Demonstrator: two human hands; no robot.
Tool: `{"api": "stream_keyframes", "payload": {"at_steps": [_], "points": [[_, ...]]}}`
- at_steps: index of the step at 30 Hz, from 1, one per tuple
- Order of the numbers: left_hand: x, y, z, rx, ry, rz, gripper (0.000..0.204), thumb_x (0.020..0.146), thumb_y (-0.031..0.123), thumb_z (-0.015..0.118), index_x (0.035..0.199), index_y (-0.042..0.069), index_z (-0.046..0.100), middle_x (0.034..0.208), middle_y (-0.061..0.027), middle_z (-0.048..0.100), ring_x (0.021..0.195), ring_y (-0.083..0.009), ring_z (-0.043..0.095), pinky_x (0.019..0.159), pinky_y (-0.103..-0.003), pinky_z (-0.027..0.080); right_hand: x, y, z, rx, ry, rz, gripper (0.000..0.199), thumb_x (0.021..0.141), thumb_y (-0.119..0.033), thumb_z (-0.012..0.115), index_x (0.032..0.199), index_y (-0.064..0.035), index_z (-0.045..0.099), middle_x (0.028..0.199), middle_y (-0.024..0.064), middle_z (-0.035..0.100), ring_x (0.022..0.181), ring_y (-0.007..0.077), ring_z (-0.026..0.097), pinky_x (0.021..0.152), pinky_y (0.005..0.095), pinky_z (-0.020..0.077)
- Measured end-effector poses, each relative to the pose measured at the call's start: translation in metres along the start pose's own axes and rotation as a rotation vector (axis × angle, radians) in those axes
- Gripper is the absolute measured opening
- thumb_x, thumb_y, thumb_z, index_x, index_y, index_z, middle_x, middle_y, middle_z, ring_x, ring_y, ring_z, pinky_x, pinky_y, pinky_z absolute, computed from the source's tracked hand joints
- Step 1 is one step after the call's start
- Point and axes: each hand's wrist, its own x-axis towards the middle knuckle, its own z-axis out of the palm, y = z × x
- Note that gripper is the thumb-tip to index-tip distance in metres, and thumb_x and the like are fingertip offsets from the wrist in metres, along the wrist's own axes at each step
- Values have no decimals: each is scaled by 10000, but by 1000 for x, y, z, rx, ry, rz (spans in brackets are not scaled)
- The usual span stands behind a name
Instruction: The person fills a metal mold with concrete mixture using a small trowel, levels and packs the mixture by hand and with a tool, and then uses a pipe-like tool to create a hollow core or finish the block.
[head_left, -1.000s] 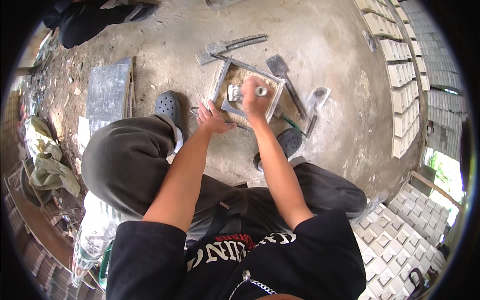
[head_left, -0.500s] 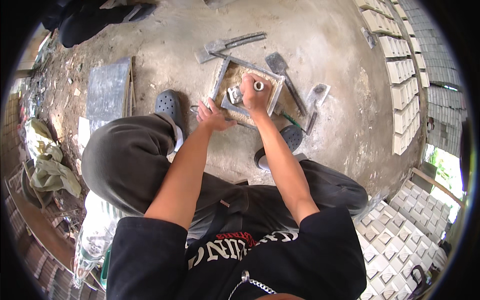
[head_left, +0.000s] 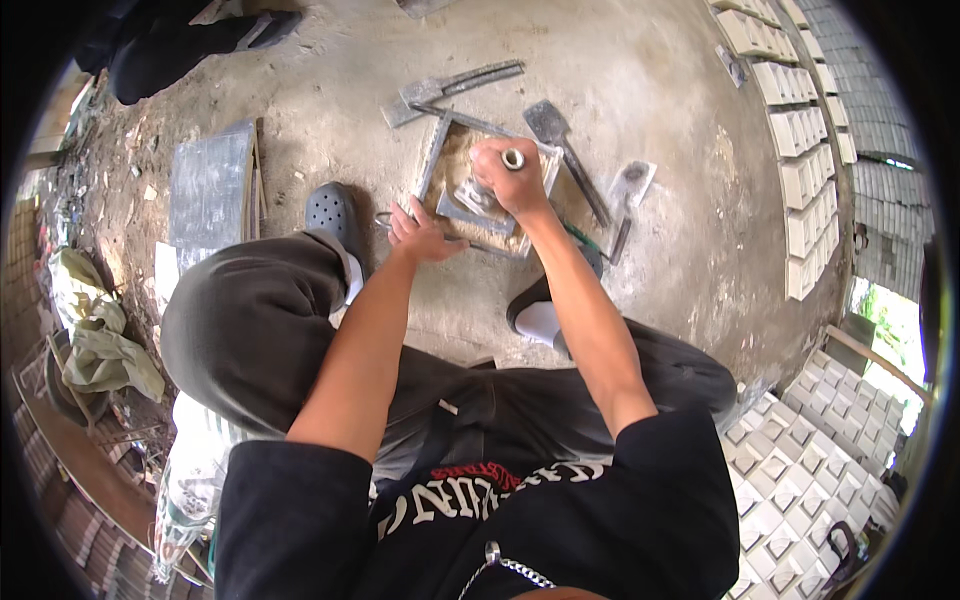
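Observation:
A square metal mould frame (head_left: 431,160) lies on the floor between my feet, with pale sandy material (head_left: 458,150) inside. My right hand (head_left: 517,185) is closed round the upright handle of a hand tool, whose round, hollow pale end (head_left: 513,158) shows above the fist. Beneath the fist, a blurred greyish metal part (head_left: 478,196) meets the material; its exact shape is unclear. A flat grey plate (head_left: 470,217) lies within the near side of the frame. My left hand (head_left: 424,236) rests at the frame's near left corner, fingers stretched out and thumb apart.
Beyond the frame lie a flat trowel-like tool (head_left: 425,93) and metal bars; a dark spatula-like tool (head_left: 546,122) and a small trowel (head_left: 632,182) lie right. Grey boards (head_left: 212,180) are at left, rows of pale blocks (head_left: 800,140) far right. Another person's dark-clothed leg (head_left: 170,60) shows far left.
My right hand has shifted slightly away from me with the tool, and the metal part under it is blurred now. My left hand stays at the frame's corner.

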Motion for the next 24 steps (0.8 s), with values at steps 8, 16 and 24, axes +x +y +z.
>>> {"api": "stream_keyframes", "payload": {"at_steps": [8,16,24], "points": [[1,6,1,54,-40,-5,1491,678,783,683,1453,-44,-285,1494,-405,-250,1449,-529,-102,1168,-577,124,-10,21,-8,-134,-78,-128,362,837,-156,598,523,-5,500,499,-15,450,474,67,368,438,274,276],[0,-2,4,45,-17,-28,1508,661,787,694,1453,-32,-295,1494,-403,-256,1448,-529,-109,1171,-570,113,-8,-32,-9,57,-99,-54,345,844,-117,582,534,5,493,494,-28,434,478,58,363,440,280,285],[-3,5,-5,49,-18,-3,1490,680,811,655,1452,-59,-276,1493,-416,-239,1439,-548,-122,1172,-566,116,-2,-2,-16,3,-88,64,335,820,-135,590,532,-11,474,495,-25,406,489,53,350,443,294,262]]}}
